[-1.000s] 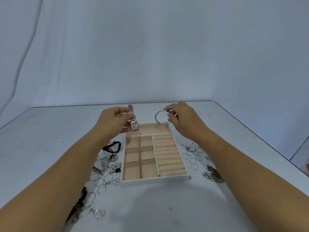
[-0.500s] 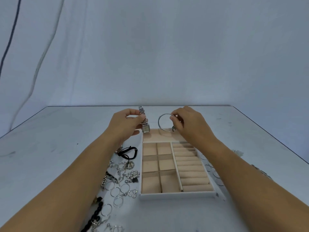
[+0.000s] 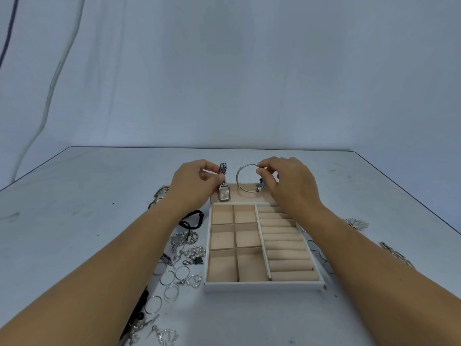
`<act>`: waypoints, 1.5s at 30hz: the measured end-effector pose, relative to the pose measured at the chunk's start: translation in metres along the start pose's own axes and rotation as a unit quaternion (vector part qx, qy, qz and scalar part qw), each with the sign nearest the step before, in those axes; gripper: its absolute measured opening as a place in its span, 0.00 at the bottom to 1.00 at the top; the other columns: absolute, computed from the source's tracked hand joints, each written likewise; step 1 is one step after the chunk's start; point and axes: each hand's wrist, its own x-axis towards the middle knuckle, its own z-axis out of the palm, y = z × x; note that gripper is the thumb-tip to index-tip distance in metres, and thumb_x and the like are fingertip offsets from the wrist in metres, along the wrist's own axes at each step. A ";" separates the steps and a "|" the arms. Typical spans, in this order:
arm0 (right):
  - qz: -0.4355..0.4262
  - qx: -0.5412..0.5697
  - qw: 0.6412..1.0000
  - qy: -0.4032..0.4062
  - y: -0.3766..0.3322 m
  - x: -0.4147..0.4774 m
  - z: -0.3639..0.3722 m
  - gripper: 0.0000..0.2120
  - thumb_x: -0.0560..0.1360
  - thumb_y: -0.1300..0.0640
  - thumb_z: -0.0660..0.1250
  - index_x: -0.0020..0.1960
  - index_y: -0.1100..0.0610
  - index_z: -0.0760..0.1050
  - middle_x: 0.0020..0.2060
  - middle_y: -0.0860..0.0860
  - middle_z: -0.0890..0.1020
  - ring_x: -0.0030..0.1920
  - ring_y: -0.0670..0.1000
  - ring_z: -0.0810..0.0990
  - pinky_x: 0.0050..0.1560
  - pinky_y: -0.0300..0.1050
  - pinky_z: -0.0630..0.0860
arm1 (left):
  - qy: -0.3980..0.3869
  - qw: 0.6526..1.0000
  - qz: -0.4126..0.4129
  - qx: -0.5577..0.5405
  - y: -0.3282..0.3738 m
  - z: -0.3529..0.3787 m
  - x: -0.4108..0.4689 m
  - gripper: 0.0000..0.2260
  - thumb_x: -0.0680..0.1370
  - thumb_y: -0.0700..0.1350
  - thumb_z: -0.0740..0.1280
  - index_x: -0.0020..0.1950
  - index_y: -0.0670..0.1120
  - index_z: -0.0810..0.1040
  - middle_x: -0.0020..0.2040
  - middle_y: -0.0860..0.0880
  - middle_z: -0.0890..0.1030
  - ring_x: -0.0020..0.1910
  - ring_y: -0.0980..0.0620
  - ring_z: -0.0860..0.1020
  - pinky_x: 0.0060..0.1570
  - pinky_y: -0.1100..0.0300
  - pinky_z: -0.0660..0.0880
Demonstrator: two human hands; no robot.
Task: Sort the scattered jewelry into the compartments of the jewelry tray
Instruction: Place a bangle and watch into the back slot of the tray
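The left hand (image 3: 197,183) fingertips (image 3: 212,171) pinch the strap of one square-faced watch (image 3: 223,193), its dial too blurred to read. The right hand (image 3: 287,183) fingertips (image 3: 264,172) pinch one thin bangle (image 3: 243,187). Both hang at frame centre over the long far compartment of the jewelry tray (image 3: 262,287), which has six square pockets.

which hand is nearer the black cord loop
Left. The left hand, holding the watch, is just beyond the black cord loop; the right hand, holding the bangle, is across the tray.
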 end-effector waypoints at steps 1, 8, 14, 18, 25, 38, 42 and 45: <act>-0.002 -0.003 1.000 0.003 0.000 0.000 0.000 0.08 0.77 0.50 0.63 0.51 0.50 0.79 0.40 0.45 0.82 0.42 0.49 0.73 0.43 0.42 0.66 | 0.001 1.000 0.014 0.021 0.000 0.001 0.000 0.03 0.74 0.45 0.71 0.44 0.52 0.78 0.36 0.50 0.84 0.37 0.53 0.83 0.45 0.60 0.78; -0.005 -0.009 1.000 0.016 0.001 0.000 0.001 0.08 0.77 0.50 0.64 0.51 0.50 0.80 0.40 0.46 0.83 0.43 0.51 0.75 0.47 0.46 0.69 | -0.010 0.994 0.044 0.094 -0.004 0.007 -0.001 0.03 0.75 0.46 0.70 0.47 0.51 0.78 0.37 0.52 0.84 0.39 0.56 0.83 0.47 0.59 0.77; -0.009 -0.016 1.000 0.014 0.000 0.000 0.001 0.08 0.77 0.50 0.64 0.51 0.51 0.80 0.40 0.46 0.83 0.44 0.52 0.75 0.47 0.48 0.69 | -0.018 0.981 0.088 0.172 -0.004 0.012 0.001 0.04 0.76 0.46 0.69 0.50 0.49 0.79 0.34 0.59 0.81 0.35 0.63 0.78 0.40 0.69 0.71; -0.009 -0.015 1.000 0.009 0.000 0.000 0.002 0.09 0.77 0.50 0.64 0.52 0.51 0.80 0.40 0.46 0.83 0.45 0.52 0.75 0.48 0.50 0.70 | 0.003 0.968 0.087 0.236 -0.010 0.014 0.004 0.02 0.75 0.50 0.68 0.45 0.57 0.77 0.36 0.63 0.78 0.49 0.54 0.77 0.55 0.50 0.72; -0.013 -0.023 1.000 0.005 0.001 -0.001 0.003 0.09 0.77 0.51 0.64 0.52 0.52 0.80 0.40 0.47 0.84 0.45 0.54 0.75 0.47 0.51 0.70 | 0.017 0.942 0.010 0.334 -0.010 0.014 0.005 0.08 0.73 0.60 0.68 0.48 0.59 0.78 0.56 0.50 0.72 0.63 0.45 0.63 0.53 0.52 0.62; -0.006 -0.026 0.999 -0.040 -0.003 -0.003 0.004 0.09 0.78 0.51 0.63 0.56 0.51 0.77 0.42 0.46 0.83 0.47 0.52 0.75 0.51 0.49 0.68 | 0.000 0.952 0.001 0.306 -0.010 0.004 0.009 0.11 0.75 0.56 0.67 0.56 0.58 0.77 0.60 0.52 0.75 0.63 0.48 0.69 0.59 0.51 0.68; 0.007 -0.002 0.999 -0.044 -0.005 -0.002 0.005 0.08 0.78 0.52 0.62 0.54 0.51 0.76 0.41 0.47 0.83 0.45 0.49 0.72 0.50 0.48 0.69 | -0.036 0.960 0.018 0.279 -0.011 -0.005 0.012 0.14 0.77 0.50 0.66 0.62 0.49 0.77 0.57 0.50 0.79 0.55 0.53 0.76 0.53 0.64 0.67; 0.025 0.006 0.998 -0.063 -0.004 -0.001 0.007 0.07 0.78 0.51 0.61 0.54 0.50 0.76 0.41 0.46 0.82 0.46 0.48 0.71 0.53 0.48 0.67 | -0.040 0.964 0.019 0.263 -0.013 -0.004 0.010 0.14 0.77 0.50 0.66 0.62 0.48 0.78 0.57 0.50 0.81 0.56 0.54 0.77 0.55 0.65 0.67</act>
